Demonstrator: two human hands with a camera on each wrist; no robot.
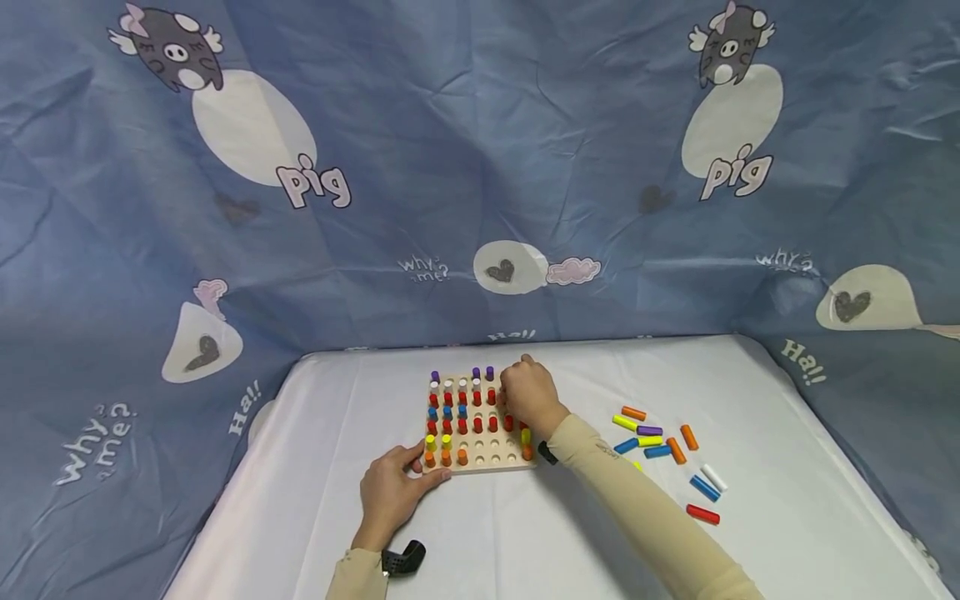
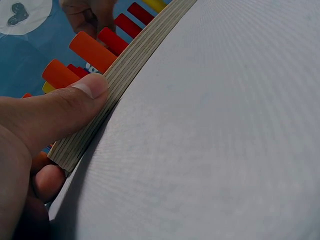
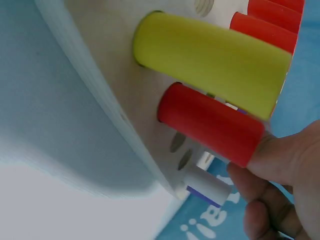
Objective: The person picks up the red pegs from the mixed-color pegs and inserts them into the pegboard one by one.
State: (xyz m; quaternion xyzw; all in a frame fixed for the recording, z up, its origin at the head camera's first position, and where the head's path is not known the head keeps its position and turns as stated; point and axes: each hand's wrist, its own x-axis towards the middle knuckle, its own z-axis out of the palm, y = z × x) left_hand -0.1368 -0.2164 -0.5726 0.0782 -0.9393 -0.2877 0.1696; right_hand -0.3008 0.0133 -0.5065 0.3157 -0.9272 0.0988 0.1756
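Observation:
A wooden pegboard [image 1: 480, 468] bears rows of coloured pegs. My left hand [image 1: 392, 493] grips its near left corner; the thumb [image 2: 92, 90] lies along the front edge, with fingers curled at the side. Over the far right part of the board is my right hand [image 1: 531, 396], its fingers bent downward. In the right wrist view its fingers [image 3: 257, 192] are close to the top of a white peg [image 3: 207, 185] and beside a red peg [image 3: 212, 122], which hides part of the grasp. I cannot tell whether they pinch a peg. A yellow peg [image 3: 210, 60] stands nearer the camera.
Right of the board, loose pegs lie scattered on the white tablecloth [image 1: 300, 467]: orange [image 1: 633, 412], purple [image 1: 649, 431], red [image 1: 702, 514], white [image 1: 714, 477], blue [image 1: 705, 487] and yellow [image 1: 625, 422] among them. A blue patterned curtain [image 1: 420, 167] hangs behind the table.

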